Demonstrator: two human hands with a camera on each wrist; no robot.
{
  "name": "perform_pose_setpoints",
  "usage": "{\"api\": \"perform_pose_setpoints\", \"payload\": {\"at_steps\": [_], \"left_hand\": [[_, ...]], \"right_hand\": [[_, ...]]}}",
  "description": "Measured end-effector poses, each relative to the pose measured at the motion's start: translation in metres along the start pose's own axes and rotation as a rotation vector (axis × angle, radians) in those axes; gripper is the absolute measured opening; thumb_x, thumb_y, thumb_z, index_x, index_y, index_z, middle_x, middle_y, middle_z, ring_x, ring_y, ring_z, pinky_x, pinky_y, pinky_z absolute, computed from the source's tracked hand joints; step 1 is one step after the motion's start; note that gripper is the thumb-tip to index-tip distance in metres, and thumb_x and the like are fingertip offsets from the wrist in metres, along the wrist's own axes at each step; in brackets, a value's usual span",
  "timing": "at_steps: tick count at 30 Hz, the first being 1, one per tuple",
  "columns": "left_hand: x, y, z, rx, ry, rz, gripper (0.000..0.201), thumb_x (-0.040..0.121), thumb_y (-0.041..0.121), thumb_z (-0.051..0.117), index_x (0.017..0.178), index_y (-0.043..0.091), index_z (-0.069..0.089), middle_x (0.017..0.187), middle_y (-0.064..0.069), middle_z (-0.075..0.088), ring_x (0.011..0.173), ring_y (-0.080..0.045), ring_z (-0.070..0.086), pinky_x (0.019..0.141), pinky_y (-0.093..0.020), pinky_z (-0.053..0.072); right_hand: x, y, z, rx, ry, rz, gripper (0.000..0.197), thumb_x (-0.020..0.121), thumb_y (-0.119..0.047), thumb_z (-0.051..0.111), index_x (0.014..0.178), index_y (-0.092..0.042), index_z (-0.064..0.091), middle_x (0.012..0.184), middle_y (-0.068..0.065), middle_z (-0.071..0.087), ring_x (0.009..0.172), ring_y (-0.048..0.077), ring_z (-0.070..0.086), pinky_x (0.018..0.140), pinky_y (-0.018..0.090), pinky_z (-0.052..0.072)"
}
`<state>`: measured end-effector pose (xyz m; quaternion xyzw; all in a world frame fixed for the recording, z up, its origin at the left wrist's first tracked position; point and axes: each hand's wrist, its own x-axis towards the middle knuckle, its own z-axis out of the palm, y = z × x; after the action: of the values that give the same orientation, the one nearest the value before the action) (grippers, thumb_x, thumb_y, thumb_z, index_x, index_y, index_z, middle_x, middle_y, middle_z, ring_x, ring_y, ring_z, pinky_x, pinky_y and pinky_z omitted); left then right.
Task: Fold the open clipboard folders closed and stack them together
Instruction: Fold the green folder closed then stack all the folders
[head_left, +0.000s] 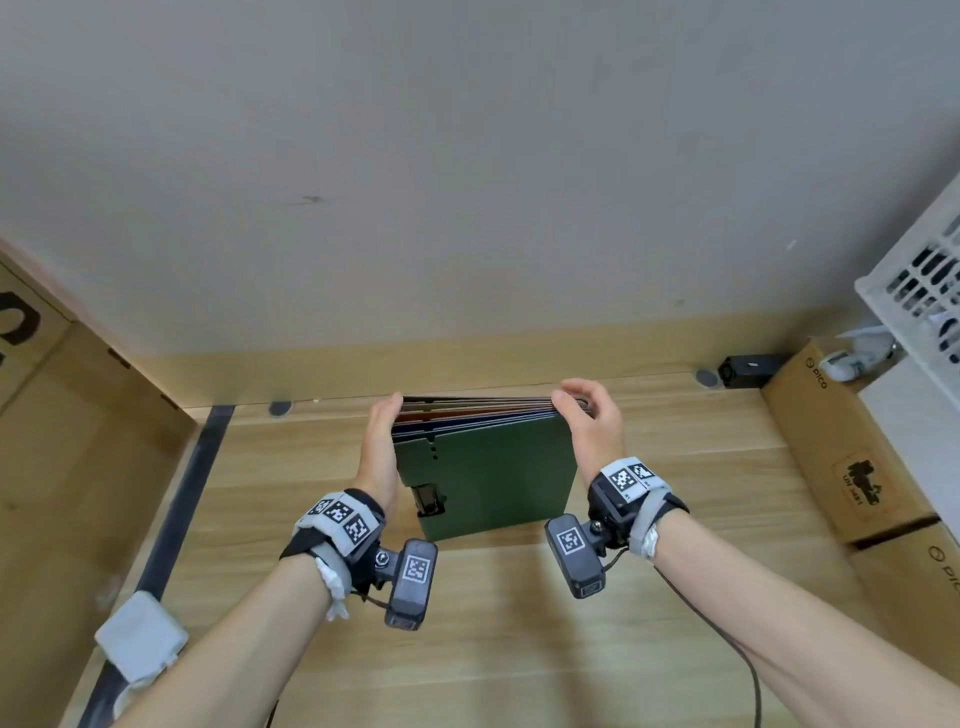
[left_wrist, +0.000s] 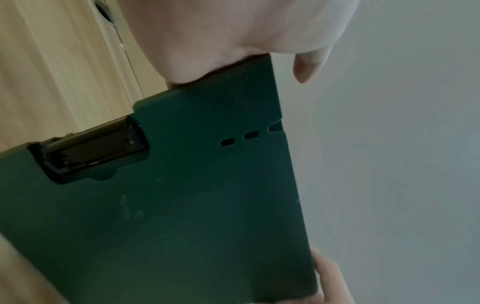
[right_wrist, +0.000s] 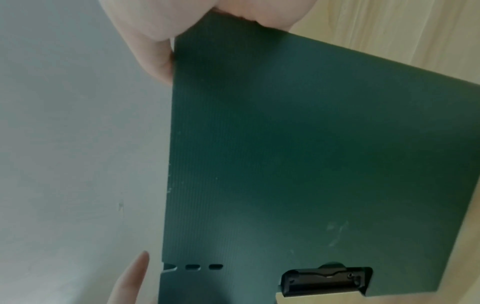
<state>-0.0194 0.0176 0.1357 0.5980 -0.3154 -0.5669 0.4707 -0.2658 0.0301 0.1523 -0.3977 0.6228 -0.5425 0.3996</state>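
A stack of closed clipboard folders stands on edge on the wooden table (head_left: 519, 623), close to the wall. Its front cover is dark green (head_left: 488, 467) with a black clip (head_left: 428, 500); blue, orange and dark edges show behind it at the top. My left hand (head_left: 383, 431) presses flat against the stack's left side, fingers straight. My right hand (head_left: 584, 415) curls over the top right corner, thumb in front. The left wrist view shows the green cover (left_wrist: 194, 205) and clip (left_wrist: 91, 150) up close. So does the right wrist view: green cover (right_wrist: 298, 154), clip (right_wrist: 324, 281).
Cardboard boxes flank the table at left (head_left: 62, 441) and right (head_left: 841, 441). A white slatted basket (head_left: 924, 280) sits at the upper right, a small black device (head_left: 748, 370) by the wall. A white adapter (head_left: 140, 642) lies at the table's left edge.
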Motion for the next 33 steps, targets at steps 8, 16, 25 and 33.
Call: {"api": "perform_pose_setpoints", "payload": {"at_steps": [8, 16, 25, 33], "left_hand": [[-0.007, 0.022, 0.02, 0.089, 0.114, 0.011, 0.048, 0.09, 0.054, 0.05, 0.122, 0.022, 0.066, 0.134, -0.001, 0.062, 0.128, -0.023, 0.054, 0.113, -0.051, 0.036], [-0.014, 0.019, 0.018, 0.152, 0.08, 0.282, 0.023, 0.1, 0.024, 0.048, 0.104, 0.026, 0.071, 0.107, 0.004, 0.076, 0.113, -0.019, 0.065, 0.106, -0.052, 0.045], [-0.022, 0.035, 0.017, 0.585, 0.085, 0.515, 0.023, 0.099, 0.012, 0.049, 0.101, 0.02, 0.07, 0.103, 0.005, 0.072, 0.099, -0.007, 0.064, 0.098, -0.041, 0.051], [-0.043, 0.045, 0.067, 1.532, -0.399, 0.819, 0.063, 0.097, 0.062, 0.03, 0.143, 0.022, 0.045, 0.145, 0.003, 0.052, 0.134, -0.017, 0.046, 0.116, -0.041, 0.029]], "right_hand": [[-0.002, 0.008, 0.002, 0.091, 0.008, 0.047, 0.039, 0.094, -0.032, 0.058, 0.08, 0.004, 0.055, 0.075, 0.005, 0.046, 0.071, 0.014, 0.042, 0.067, 0.024, 0.037], [0.004, -0.004, 0.005, -0.1, -0.007, -0.095, 0.017, 0.096, -0.014, 0.048, 0.099, -0.017, 0.064, 0.079, -0.007, 0.068, 0.078, 0.01, 0.063, 0.074, 0.023, 0.05], [0.004, 0.002, 0.0, -0.104, -0.058, -0.156, 0.02, 0.097, -0.019, 0.048, 0.091, -0.018, 0.068, 0.073, -0.01, 0.064, 0.064, 0.011, 0.051, 0.066, 0.029, 0.045], [0.001, 0.003, -0.002, -0.056, -0.062, -0.18, 0.02, 0.097, -0.016, 0.049, 0.091, -0.015, 0.068, 0.076, -0.008, 0.065, 0.069, 0.003, 0.057, 0.068, 0.019, 0.045]]}}
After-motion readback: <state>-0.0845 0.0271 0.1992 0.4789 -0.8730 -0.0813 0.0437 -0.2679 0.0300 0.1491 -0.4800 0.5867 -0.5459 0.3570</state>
